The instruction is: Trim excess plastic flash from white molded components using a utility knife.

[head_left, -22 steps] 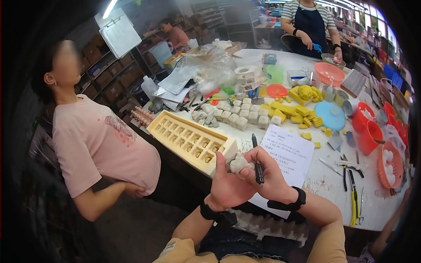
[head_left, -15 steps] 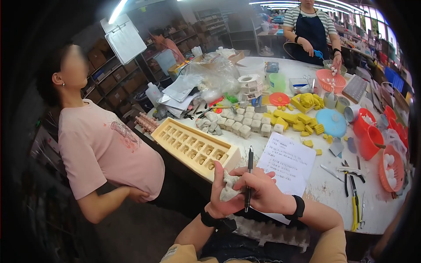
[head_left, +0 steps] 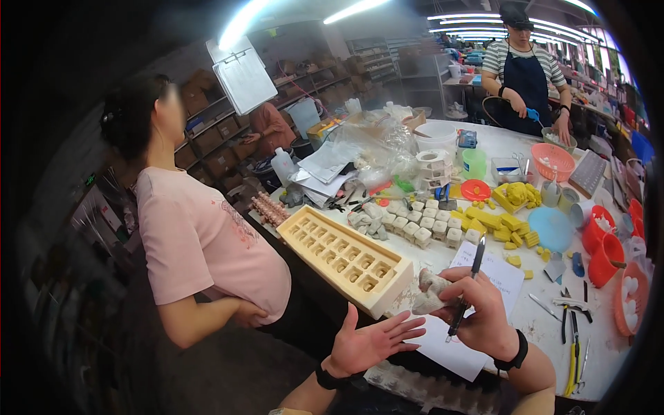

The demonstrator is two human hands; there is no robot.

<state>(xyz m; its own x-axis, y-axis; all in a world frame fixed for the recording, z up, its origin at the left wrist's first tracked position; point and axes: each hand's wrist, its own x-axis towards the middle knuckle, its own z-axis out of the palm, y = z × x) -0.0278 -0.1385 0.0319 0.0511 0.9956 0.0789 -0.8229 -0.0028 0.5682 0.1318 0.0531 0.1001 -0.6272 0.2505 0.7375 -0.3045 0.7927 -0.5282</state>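
My right hand (head_left: 484, 308) is closed around a black pen (head_left: 477, 257), which slants up between the fingers. Its fingertips also pinch a crumpled off-white knit cloth (head_left: 430, 293) above the table's front edge. Lower and to the left, my left hand (head_left: 370, 344) is spread open, palm up and holding nothing. A handwritten paper sheet (head_left: 505, 273) lies on the table, partly hidden behind my right hand. Just beyond my left hand stands a long cream mould box (head_left: 387, 294) with rows of square hollows.
Several small whitish blocks (head_left: 423, 235) and yellow clay pieces (head_left: 494, 220) cover the table's middle. Pliers (head_left: 573, 339) and red baskets (head_left: 603, 259) are at right. A person in a pink shirt (head_left: 200, 235) stands at left; another in an apron (head_left: 527, 90) works across the table.
My hands have come apart. The right hand has moved right with the pen and takes the knit cloth along, and the left hand has opened. The view has shifted left and up.
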